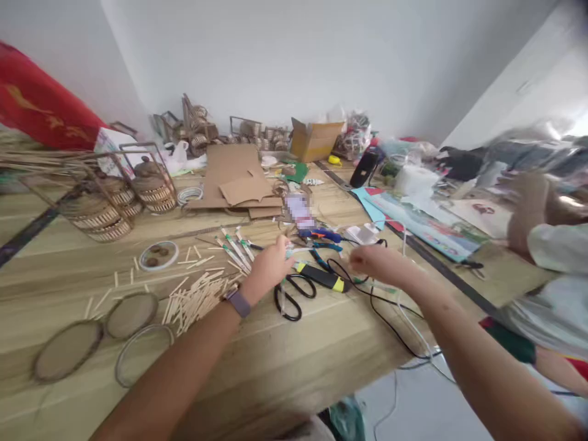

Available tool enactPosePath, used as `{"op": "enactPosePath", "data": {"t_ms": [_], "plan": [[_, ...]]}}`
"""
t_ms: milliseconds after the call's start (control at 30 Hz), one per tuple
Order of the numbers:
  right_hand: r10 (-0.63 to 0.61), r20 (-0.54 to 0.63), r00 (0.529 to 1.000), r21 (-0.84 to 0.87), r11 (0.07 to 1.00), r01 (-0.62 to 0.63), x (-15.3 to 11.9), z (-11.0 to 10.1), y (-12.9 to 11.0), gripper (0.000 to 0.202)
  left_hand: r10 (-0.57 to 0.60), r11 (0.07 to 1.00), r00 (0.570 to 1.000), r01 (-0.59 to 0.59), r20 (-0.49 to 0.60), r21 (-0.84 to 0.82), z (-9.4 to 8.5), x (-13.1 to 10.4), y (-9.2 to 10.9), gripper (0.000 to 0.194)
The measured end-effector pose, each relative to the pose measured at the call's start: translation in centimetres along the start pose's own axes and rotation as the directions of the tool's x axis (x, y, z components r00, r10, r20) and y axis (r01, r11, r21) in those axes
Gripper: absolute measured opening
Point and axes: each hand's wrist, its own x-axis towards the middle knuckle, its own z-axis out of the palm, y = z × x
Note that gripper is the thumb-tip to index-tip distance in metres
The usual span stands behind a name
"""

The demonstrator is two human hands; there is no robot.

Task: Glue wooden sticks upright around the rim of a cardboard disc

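Note:
My left hand (269, 266), with a watch (237, 302) on its wrist, is closed over the middle of the table. Its fingertips pinch together; a thin translucent strip shows below them, but what they hold is unclear. Beside it lie black-handled scissors (294, 318) and a black and yellow utility knife (321, 277). Blue-handled pliers (321, 235) rest farther back. My right hand (370, 262) is curled shut near a black cable (374, 306) and a white plug-like block (361, 234); its fingers are mostly hidden. White and green packets (236, 248) lie left of my left hand.
Short wooden sticks (197, 303) and hoops (68, 350) cover the left side near a tape roll (159, 255). Woven baskets (154, 188), cardboard (229, 174) and an open box (316, 141) stand behind. Another person's arm (528, 208) is at right. Cables hang over the front edge.

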Motion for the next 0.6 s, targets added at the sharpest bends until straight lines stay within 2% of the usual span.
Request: {"op": "enactPosePath", "data": {"t_ms": [133, 233, 300, 433, 467, 500, 533, 567, 600], "plan": [[0.126, 0.004, 0.992, -0.028, 0.992, -0.126, -2.6, 2.4, 1.2, 0.014, 0.013, 1.000, 0.998, -0.013, 0.054, 0.012, 0.5, 0.0, -0.2, 0.028], [0.180, 0.018, 0.983, -0.014, 0.984, -0.180, -3.4, 2.7, 1.7, 0.011, 0.000, 1.000, 0.996, 0.000, 0.085, -0.005, 1.0, 0.2, 0.2, 0.014], [0.216, -0.004, 0.976, 0.001, 0.976, -0.216, -3.9, 1.6, 2.3, 0.016, -0.022, 0.999, 0.997, 0.026, 0.077, -0.045, 1.1, 0.5, 0.3, 0.015], [0.328, -0.174, 0.928, 0.043, 0.944, -0.326, -6.5, -3.2, 3.8, 0.024, -0.090, 0.968, 0.996, 0.090, 0.013, -0.233, 0.1, 0.9, -0.2, 0.015], [0.376, -0.247, 0.893, 0.069, 0.926, -0.371, -7.3, -4.2, 3.7, 0.025, -0.115, 0.946, 0.993, 0.106, -0.011, -0.305, -0.3, 1.0, -0.3, 0.013], [0.436, -0.393, 0.810, 0.168, 0.899, -0.403, -7.9, -5.0, 3.2, 0.022, -0.143, 0.914, 0.989, 0.119, -0.033, -0.387, -0.7, 1.1, -0.4, 0.013], [0.490, -0.521, 0.699, 0.279, 0.872, -0.403, -8.3, -5.5, 2.3, 0.017, -0.176, 0.868, 0.983, 0.128, -0.056, -0.479, -1.1, 1.2, -0.3, 0.015], [0.509, -0.625, 0.592, 0.400, 0.860, -0.317, -8.4, -5.5, 1.0, 0.014, -0.212, 0.806, 0.975, 0.136, -0.066, -0.577, -1.3, 1.2, 0.0, 0.018], [0.470, -0.696, 0.543, 0.478, 0.867, -0.137, -8.2, -5.1, -0.7, 0.013, -0.249, 0.724, 0.967, 0.144, -0.061, -0.675, -1.5, 1.1, 0.5, 0.021]]}}
